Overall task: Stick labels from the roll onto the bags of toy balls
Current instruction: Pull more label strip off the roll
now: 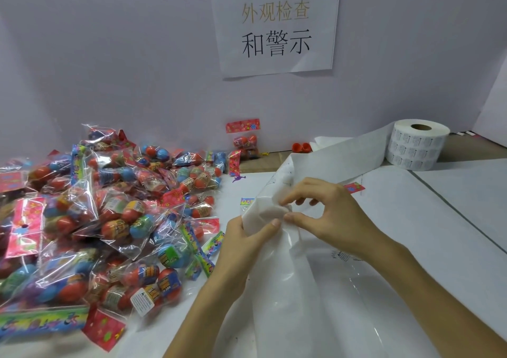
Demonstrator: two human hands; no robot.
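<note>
A white label roll (417, 146) stands at the back right, and its backing strip (337, 154) runs from it down to my hands in the middle. My left hand (247, 234) grips the strip from the left, thumb on top. My right hand (323, 212) pinches the strip's surface with thumb and fingertips just right of that thumb; whether a label is between them is hidden. A large heap of clear bags of toy balls (104, 215) covers the left of the table. One front bag carries a white warning label (141, 301).
Used shiny backing strip (329, 302) trails toward the near edge. One bag (244, 141) leans on the back wall beside two red caps (301, 147). A paper sign (275, 25) hangs on the wall. White sheets (411, 220) cover the table.
</note>
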